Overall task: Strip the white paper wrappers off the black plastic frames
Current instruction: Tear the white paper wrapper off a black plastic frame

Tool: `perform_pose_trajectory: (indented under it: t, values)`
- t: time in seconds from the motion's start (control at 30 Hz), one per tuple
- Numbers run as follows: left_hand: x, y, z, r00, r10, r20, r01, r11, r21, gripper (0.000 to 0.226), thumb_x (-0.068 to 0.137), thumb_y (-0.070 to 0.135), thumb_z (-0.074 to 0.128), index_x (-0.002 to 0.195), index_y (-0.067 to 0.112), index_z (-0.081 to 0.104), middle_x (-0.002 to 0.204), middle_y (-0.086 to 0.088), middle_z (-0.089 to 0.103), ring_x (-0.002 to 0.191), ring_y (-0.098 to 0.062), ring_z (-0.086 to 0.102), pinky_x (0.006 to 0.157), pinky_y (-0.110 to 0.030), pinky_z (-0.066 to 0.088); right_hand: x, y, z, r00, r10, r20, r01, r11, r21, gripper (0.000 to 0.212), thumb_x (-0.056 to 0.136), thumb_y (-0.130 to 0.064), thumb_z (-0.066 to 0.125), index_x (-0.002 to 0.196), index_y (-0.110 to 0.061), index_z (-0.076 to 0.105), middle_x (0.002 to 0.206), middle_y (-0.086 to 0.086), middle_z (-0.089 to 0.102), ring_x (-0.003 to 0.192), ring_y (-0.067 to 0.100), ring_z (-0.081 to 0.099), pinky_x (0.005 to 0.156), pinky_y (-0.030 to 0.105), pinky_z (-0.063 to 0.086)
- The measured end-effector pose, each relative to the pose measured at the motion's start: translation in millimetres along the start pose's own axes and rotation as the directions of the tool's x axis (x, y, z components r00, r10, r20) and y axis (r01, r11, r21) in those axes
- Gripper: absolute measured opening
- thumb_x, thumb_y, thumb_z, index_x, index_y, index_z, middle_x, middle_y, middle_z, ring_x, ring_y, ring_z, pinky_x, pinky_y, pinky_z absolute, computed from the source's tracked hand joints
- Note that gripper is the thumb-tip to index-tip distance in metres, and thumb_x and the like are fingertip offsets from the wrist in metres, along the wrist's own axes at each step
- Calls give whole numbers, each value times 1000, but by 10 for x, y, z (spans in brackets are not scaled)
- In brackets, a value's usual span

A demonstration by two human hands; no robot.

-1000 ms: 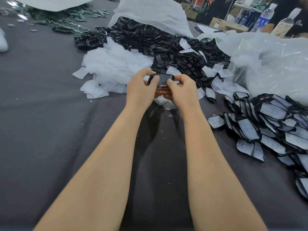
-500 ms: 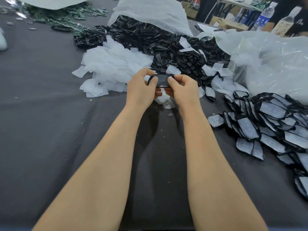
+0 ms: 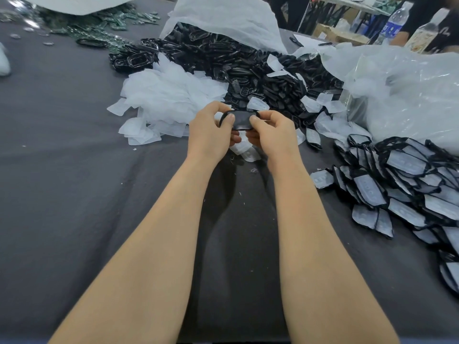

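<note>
Both hands hold one black plastic frame above the grey table, at mid-frame. My left hand grips its left end with the thumb on top. My right hand pinches the right end the same way. The frame's face looks dark and glossy; whether any wrapper clings to it I cannot tell. Behind the hands lies a heap of bare black frames. A heap of loose white paper wrappers lies to the left of it. Frames with white wrappers on them are piled at the right.
The grey cloth-covered table spreads to the left and front. A big clear plastic bag bulges at the right rear and a white sack covers the black heap's back. Green parts lie far left. Water bottles stand behind.
The hands stay in nearly the same place with the frame between them. The thumbs have shifted a little on its top face.
</note>
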State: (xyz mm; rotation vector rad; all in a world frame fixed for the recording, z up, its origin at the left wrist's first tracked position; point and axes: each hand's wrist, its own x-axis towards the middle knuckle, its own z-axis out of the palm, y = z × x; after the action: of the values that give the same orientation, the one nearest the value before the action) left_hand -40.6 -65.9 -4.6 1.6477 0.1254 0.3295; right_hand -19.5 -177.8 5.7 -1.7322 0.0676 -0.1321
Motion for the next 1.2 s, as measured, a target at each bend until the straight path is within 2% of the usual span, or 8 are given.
perform_pose_trajectory:
  t: [0.13, 0.23, 0.33, 0.5, 0.7, 0.83, 0.97, 1.2]
  values:
    - [11, -1, -4, 1000, -1, -24, 0, 1000, -12, 6, 98, 10, 49, 98, 15, 52, 68, -3, 63, 48, -3, 62, 52, -15, 49, -12, -34, 5, 1000, -4, 12, 4, 1000, -8, 27, 99, -13, 43, 81, -13, 63, 75, 5, 65, 68, 13, 64, 66, 25, 56]
    - [13, 2, -3, 999, 4, -40, -4, 1000, -12, 5, 98, 11, 48, 98, 15, 52, 68, -3, 64, 49, -3, 63, 52, -16, 50, -47, -61, 34, 994, -76, -75, 71, 995, -66, 15, 97, -10, 43, 95, -13, 58, 84, 9, 66, 68, 14, 66, 73, 34, 59]
    - [2, 9, 2, 999, 2, -51, -4, 999, -38, 5, 98, 11, 48, 96, 15, 51, 67, -4, 65, 51, -6, 65, 59, -22, 56, -100, -70, 59, 962, -214, -170, 188, 970, -157, 9, 92, -8, 52, 89, -16, 52, 76, 2, 64, 73, 20, 68, 78, 39, 56]
    - [-27, 27, 10, 998, 58, -34, -58, 998, -22, 13, 97, 10, 49, 89, 20, 49, 68, -3, 66, 55, -8, 68, 65, -31, 59, -109, -68, 102, 918, -349, -189, 273, 901, -336, 9, 89, -10, 58, 95, -7, 64, 82, -5, 60, 75, 7, 55, 71, 14, 42]
    - [-53, 36, 28, 987, 157, -23, -155, 985, 76, 9, 96, 9, 50, 91, 15, 48, 67, -1, 66, 55, -6, 67, 64, -28, 58, -109, -51, 139, 912, -335, -236, 260, 918, -300, 11, 89, -11, 60, 99, -6, 63, 91, -2, 61, 73, 1, 50, 67, 3, 38]
    - [-59, 33, 35, 981, 194, -14, -191, 974, 122, 9, 96, 10, 51, 90, 15, 48, 68, -2, 67, 56, -5, 68, 64, -29, 59, -104, -56, 152, 945, -241, -221, 199, 960, -196, 7, 89, -10, 61, 96, -10, 61, 94, -1, 62, 75, 1, 53, 72, 11, 43]
    - [-67, 34, 46, 976, 219, -16, -215, 966, 143, 14, 96, 10, 52, 86, 19, 47, 68, -1, 67, 57, -6, 68, 64, -32, 59, -68, -73, 149, 982, -49, -181, 56, 998, 36, 9, 88, -9, 62, 83, -13, 57, 83, 2, 60, 79, 15, 57, 80, 30, 51]
    - [-47, 26, 43, 981, 191, -42, -186, 978, 99, 10, 96, 9, 51, 90, 16, 47, 68, 0, 67, 57, -6, 68, 65, -31, 59, -77, -58, 145, 960, -195, -199, 181, 980, -89, 7, 91, -11, 60, 87, -12, 54, 84, 1, 59, 85, 23, 62, 82, 32, 51]
